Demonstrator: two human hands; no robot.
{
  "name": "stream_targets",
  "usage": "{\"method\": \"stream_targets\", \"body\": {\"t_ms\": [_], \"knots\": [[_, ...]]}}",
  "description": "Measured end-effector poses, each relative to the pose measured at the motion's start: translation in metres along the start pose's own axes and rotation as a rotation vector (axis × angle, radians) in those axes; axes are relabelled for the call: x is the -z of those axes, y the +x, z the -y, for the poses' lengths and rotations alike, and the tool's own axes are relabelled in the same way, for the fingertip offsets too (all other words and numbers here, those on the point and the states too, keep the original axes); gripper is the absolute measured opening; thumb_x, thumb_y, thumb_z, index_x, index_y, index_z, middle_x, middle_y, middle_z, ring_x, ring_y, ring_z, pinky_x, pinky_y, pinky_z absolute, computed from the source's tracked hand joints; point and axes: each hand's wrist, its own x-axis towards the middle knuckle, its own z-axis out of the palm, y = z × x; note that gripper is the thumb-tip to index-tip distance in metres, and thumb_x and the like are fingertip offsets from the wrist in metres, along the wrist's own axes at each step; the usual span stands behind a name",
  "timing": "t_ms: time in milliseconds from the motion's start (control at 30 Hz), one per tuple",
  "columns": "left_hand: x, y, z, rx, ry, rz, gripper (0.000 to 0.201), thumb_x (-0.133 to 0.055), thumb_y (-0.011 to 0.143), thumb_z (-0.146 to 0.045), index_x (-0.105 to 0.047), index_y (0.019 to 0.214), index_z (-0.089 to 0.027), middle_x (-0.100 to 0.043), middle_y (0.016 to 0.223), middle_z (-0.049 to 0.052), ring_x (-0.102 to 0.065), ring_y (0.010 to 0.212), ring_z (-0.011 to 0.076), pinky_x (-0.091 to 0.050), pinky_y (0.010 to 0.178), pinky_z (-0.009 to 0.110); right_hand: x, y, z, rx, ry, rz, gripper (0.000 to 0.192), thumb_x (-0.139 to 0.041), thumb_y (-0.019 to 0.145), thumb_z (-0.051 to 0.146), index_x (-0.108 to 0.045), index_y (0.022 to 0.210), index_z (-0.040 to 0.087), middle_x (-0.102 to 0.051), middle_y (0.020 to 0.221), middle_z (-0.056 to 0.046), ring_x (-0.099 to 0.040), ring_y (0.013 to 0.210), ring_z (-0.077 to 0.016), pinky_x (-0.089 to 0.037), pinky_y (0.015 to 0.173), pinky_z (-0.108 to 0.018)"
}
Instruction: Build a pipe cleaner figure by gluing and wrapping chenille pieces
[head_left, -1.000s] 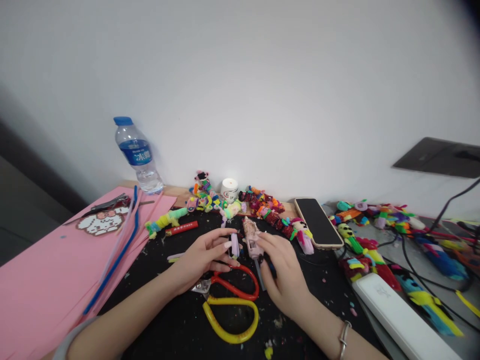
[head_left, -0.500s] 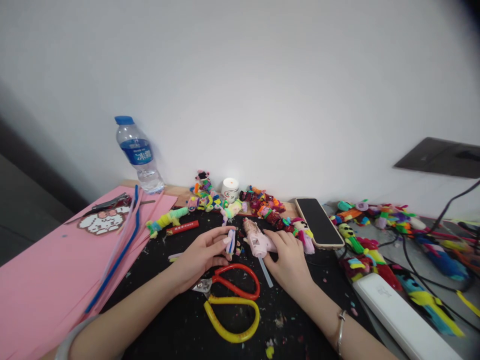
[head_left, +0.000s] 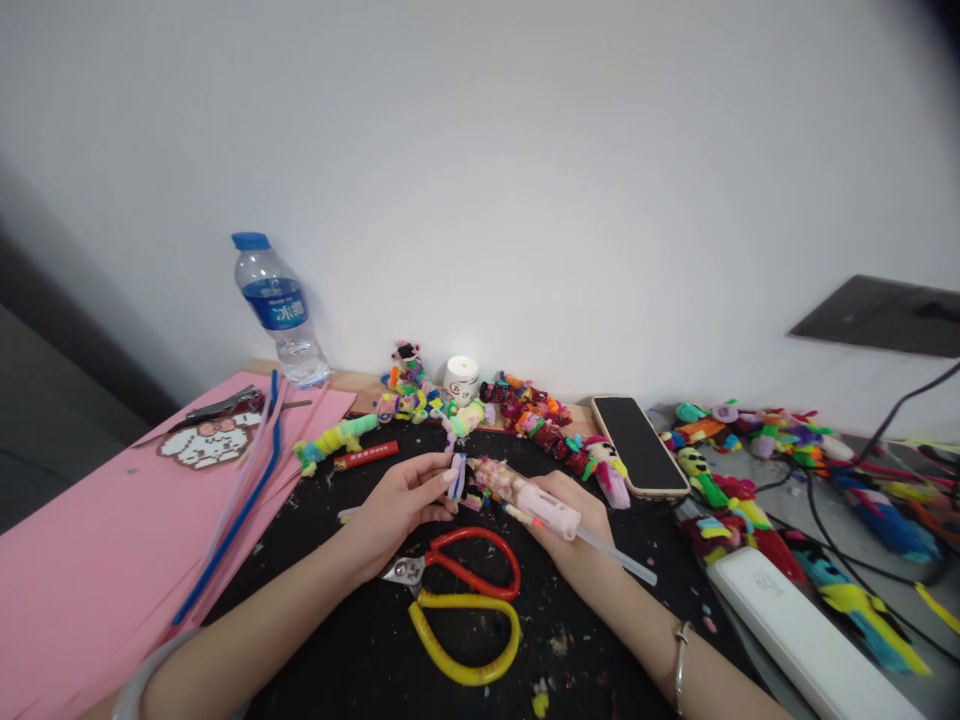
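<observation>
Between its thumb and fingers, my left hand (head_left: pixel 409 505) pinches a small bundle of lilac and blue pipe cleaner pieces (head_left: pixel 456 478). My right hand (head_left: pixel 574 515) is wrapped round a pale pink hot glue gun (head_left: pixel 536 500), its grip hidden by the palm. The gun's stained nozzle end points left, close to the bundle; I cannot tell whether they touch. A clear glue stick (head_left: pixel 619 555) juts from its back over my right wrist. Below the hands lie scissors with one red and one yellow handle (head_left: pixel 466 640), their blades partly under my left hand.
Pink sheets (head_left: pixel 82 530) with long pipe cleaners (head_left: pixel 244 510) lie left, near a water bottle (head_left: pixel 277 310). A red lighter-like stick (head_left: pixel 366 456), a white cup-shaped container (head_left: pixel 461 380) and several fuzzy dolls line the back. Right are a phone (head_left: pixel 637 445), cables and a white case (head_left: pixel 802 630).
My right hand has taken up the glue gun from the black mat and turned it, so its nozzle now points left at the pipe cleaner bundle. My left hand has barely shifted.
</observation>
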Motion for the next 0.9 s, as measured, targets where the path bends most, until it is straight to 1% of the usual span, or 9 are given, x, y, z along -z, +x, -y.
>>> {"method": "stream_targets", "body": {"t_ms": [167,367,467,600,767,900], "knots": [[-0.0007,0.0016,0.0003,-0.005,0.017,-0.022,0.033,-0.068,0.075,-0.030,-0.064,0.104,-0.015,-0.060,0.080,0.002,-0.054,0.061,0.0072,-0.047,0.059,0.019,0.0006,-0.0007,0.0013,-0.017,0.021,0.029,0.008,-0.059,0.081,0.025,-0.059,0.084,0.018,-0.058,0.074,-0.002,-0.054,0.065,-0.0149,-0.043,0.056,-0.025],[-0.0005,0.0006,0.0012,-0.008,0.048,-0.033,0.034,-0.067,0.076,-0.029,-0.062,0.105,-0.014,-0.061,0.080,0.003,-0.054,0.060,0.0075,-0.047,0.058,0.019,0.0001,-0.0001,0.0025,-0.023,0.034,0.029,0.006,-0.057,0.081,0.025,-0.058,0.081,0.019,-0.059,0.073,-0.001,-0.054,0.063,-0.0143,-0.042,0.057,-0.025],[-0.0005,0.0006,0.0011,-0.014,0.045,-0.048,0.034,-0.067,0.076,-0.029,-0.062,0.106,-0.014,-0.060,0.081,0.003,-0.054,0.060,0.0074,-0.047,0.058,0.019,-0.0001,-0.0003,0.0018,-0.028,0.028,0.031,0.007,-0.057,0.082,0.025,-0.058,0.079,0.019,-0.059,0.072,-0.001,-0.055,0.062,-0.0142,-0.043,0.056,-0.024],[-0.0009,0.0012,0.0000,-0.015,0.035,-0.069,0.034,-0.068,0.075,-0.029,-0.063,0.105,-0.014,-0.060,0.083,0.003,-0.054,0.060,0.0069,-0.047,0.058,0.019,-0.0009,-0.0025,-0.0013,-0.049,0.026,0.066,0.008,-0.059,0.082,0.027,-0.059,0.083,0.019,-0.063,0.076,-0.002,-0.057,0.066,-0.0153,-0.044,0.057,-0.024],[-0.0007,0.0008,0.0003,-0.032,0.038,-0.080,0.034,-0.068,0.075,-0.030,-0.062,0.105,-0.014,-0.059,0.083,0.003,-0.054,0.060,0.0072,-0.047,0.057,0.019,-0.0010,-0.0043,-0.0022,-0.067,0.009,0.086,0.013,-0.058,0.082,0.031,-0.058,0.078,0.019,-0.062,0.071,-0.002,-0.056,0.061,-0.0142,-0.042,0.054,-0.024],[0.0003,0.0011,0.0010,-0.036,0.035,-0.079,0.035,-0.067,0.076,-0.029,-0.062,0.106,-0.014,-0.060,0.084,0.003,-0.054,0.061,0.0073,-0.048,0.058,0.020,-0.0002,-0.0039,-0.0011,-0.073,0.000,0.104,0.014,-0.059,0.082,0.032,-0.058,0.078,0.019,-0.062,0.071,-0.002,-0.056,0.062,-0.0142,-0.042,0.056,-0.024]]}}
